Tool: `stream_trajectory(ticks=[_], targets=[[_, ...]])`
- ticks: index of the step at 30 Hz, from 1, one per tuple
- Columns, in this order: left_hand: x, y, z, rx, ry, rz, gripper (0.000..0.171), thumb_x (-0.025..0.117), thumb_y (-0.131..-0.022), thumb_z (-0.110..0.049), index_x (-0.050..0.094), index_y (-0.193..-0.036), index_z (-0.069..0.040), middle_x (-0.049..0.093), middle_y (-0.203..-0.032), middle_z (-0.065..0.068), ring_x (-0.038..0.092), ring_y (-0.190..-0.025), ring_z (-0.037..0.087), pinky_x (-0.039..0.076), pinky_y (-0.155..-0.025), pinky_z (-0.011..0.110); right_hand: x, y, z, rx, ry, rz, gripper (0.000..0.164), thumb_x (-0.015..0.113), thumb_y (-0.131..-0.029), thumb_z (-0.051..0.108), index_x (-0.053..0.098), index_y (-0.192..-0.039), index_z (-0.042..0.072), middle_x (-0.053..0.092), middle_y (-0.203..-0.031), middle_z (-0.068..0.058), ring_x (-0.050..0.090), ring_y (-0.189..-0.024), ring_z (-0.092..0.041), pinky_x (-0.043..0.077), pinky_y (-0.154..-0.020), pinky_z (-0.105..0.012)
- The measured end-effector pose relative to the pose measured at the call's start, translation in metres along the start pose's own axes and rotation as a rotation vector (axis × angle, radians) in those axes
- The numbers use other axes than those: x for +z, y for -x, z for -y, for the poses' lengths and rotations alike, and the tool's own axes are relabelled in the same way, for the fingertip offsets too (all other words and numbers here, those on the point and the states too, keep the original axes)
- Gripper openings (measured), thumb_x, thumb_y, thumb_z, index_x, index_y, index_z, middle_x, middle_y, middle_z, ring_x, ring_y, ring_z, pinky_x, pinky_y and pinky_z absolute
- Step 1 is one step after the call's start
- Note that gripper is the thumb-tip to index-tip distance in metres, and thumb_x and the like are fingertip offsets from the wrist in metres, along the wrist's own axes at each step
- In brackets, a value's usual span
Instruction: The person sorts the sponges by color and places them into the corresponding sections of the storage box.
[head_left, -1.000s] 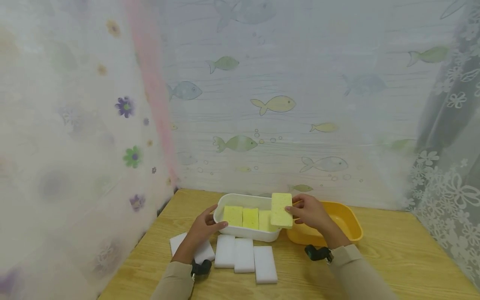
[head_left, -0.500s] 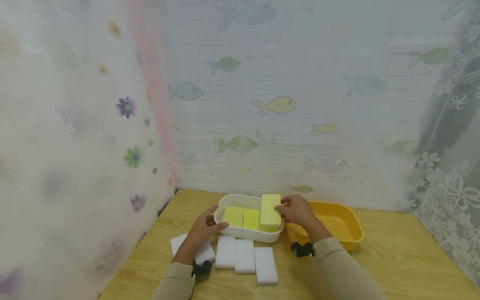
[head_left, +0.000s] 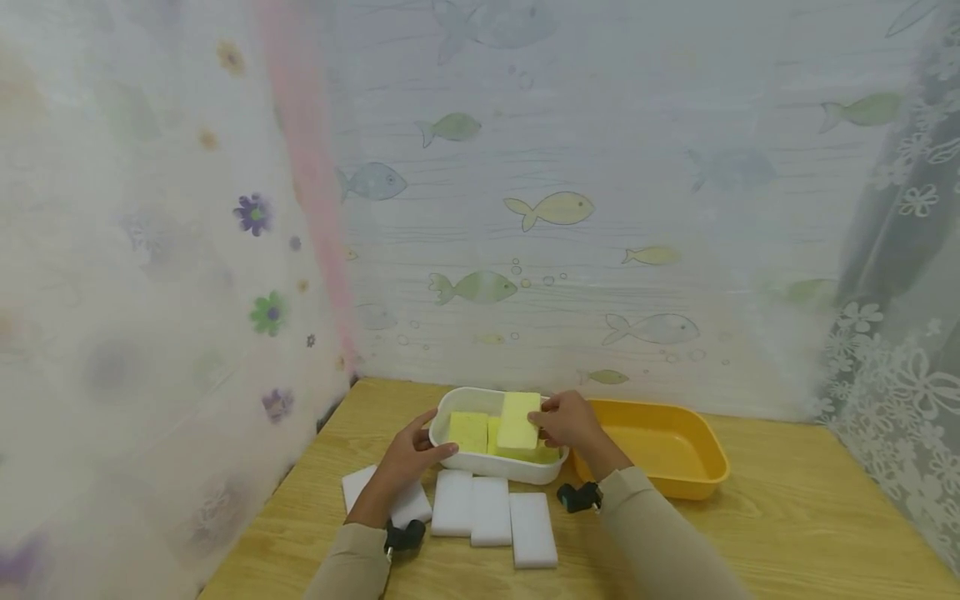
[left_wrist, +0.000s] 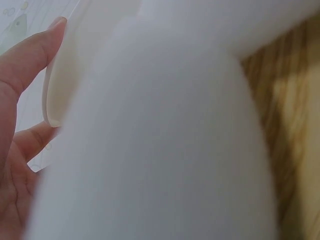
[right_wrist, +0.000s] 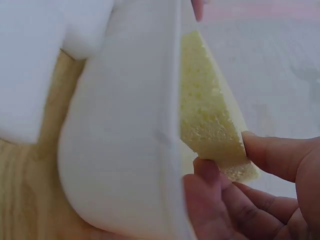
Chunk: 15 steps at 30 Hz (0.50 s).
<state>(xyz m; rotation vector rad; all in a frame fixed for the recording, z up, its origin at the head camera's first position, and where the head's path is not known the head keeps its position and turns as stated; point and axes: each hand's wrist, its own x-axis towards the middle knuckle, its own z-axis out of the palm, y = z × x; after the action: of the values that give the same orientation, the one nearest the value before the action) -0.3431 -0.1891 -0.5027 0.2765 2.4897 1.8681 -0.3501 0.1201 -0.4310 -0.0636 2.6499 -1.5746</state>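
Over the white plastic tub [head_left: 498, 470], my right hand [head_left: 573, 423] pinches a yellow sponge [head_left: 517, 421] by its right edge. The right wrist view shows the thumb on one side of that sponge [right_wrist: 212, 100] and fingertips on the other. More yellow sponges [head_left: 468, 432] lie side by side in the tub, partly covered by the held one. My left hand [head_left: 408, 454] grips the tub's left end, thumb at the front rim and fingers behind. In the left wrist view, thumb and finger hold the tub's rim [left_wrist: 65, 75], much of it behind a blurred white sponge [left_wrist: 160, 145].
Several white sponges [head_left: 491, 512] lie on the wooden table [head_left: 787, 517] in front of the tub, some under my left forearm. A yellow-orange basin [head_left: 678, 446] stands to the right, partly behind my right arm. Fish-print curtains [head_left: 555, 208] hang behind the table.
My right hand has carried the yellow sponge leftward across the tub, from its right end to about its middle. More of the yellow-orange basin shows. My left hand keeps its grip.
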Motion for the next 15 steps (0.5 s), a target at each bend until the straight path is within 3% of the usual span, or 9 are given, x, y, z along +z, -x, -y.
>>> stream_trajectory(ticks=[7,15], targets=[[-0.0008,0.0005,-0.0015,0.0,0.005,0.019,0.093,0.083,-0.089,-0.036,0.031,-0.164,-0.017,0.064,-0.14,0.018,0.068,-0.115,0.023,0.058,-0.093,0.039,0.0027,-0.0021,-0.0034,0.05,-0.082,-0.03,0.041,0.073,-0.097,0.014,0.065,-0.127,-0.013,0.071,-0.118,-0.028,0.077,-0.083,-0.028,0.064,-0.072,-0.037],[-0.0004,0.0016,-0.002,0.004,-0.008,0.019,0.094,0.083,-0.089,-0.037,0.031,-0.164,-0.015,0.064,-0.139,0.019,0.068,-0.114,0.022,0.058,-0.092,0.036,0.0048,-0.0049,-0.0073,0.051,-0.036,-0.031,0.032,0.075,-0.095,0.011,0.072,-0.118,-0.011,0.075,-0.104,-0.024,0.078,-0.075,-0.027,0.064,-0.07,-0.037]])
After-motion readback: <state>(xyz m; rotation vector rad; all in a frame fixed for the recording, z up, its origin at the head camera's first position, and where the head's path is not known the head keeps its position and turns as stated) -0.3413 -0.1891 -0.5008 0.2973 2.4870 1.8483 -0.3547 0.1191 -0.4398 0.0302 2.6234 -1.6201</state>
